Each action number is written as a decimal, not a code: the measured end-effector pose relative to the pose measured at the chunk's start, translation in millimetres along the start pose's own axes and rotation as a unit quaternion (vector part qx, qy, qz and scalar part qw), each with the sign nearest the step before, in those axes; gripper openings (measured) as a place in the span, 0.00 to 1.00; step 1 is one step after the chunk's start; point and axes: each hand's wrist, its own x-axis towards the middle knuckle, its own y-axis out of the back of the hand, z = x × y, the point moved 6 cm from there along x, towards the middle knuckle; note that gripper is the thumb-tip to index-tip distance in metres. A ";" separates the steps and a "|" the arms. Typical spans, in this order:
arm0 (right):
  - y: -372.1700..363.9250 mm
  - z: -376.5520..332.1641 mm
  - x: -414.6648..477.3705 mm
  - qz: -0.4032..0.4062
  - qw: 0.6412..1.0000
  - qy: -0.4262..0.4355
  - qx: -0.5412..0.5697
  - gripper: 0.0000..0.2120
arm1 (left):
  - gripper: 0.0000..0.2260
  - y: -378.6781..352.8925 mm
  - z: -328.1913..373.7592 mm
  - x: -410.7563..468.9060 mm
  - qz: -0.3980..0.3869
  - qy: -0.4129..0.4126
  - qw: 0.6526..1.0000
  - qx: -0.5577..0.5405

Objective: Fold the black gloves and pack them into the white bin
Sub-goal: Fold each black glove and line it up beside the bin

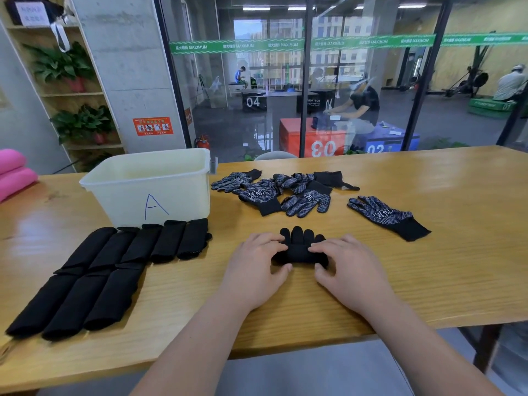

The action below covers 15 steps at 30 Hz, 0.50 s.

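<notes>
Rolling black knit glove point(300, 248), lower centre | left hand point(257, 267), right hand point(347, 270): fingers curled gripping it so fold holds tight | white plastic bin point(148, 192) upper left

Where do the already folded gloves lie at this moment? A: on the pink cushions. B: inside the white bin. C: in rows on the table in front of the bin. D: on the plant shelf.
C: the folded gloves lie in two rows on the table, on the near side of the white bin, whose visible inside holds none.
</notes>
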 end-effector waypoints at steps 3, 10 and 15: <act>3.4 3.3 -2.0 -0.016 0.998 -0.024 0.063 0.18 | 0.17 0.6 -4.3 0.2 -0.008 0.008 0.999 -0.031; 4.5 19.3 -3.8 -0.025 0.962 -0.100 0.254 0.14 | 0.17 7.0 -9.9 -6.6 -0.012 0.075 0.990 -0.121; 8.6 20.1 -4.1 0.008 0.966 -0.115 0.233 0.10 | 0.17 14.3 -9.8 -7.4 0.016 0.100 0.986 -0.134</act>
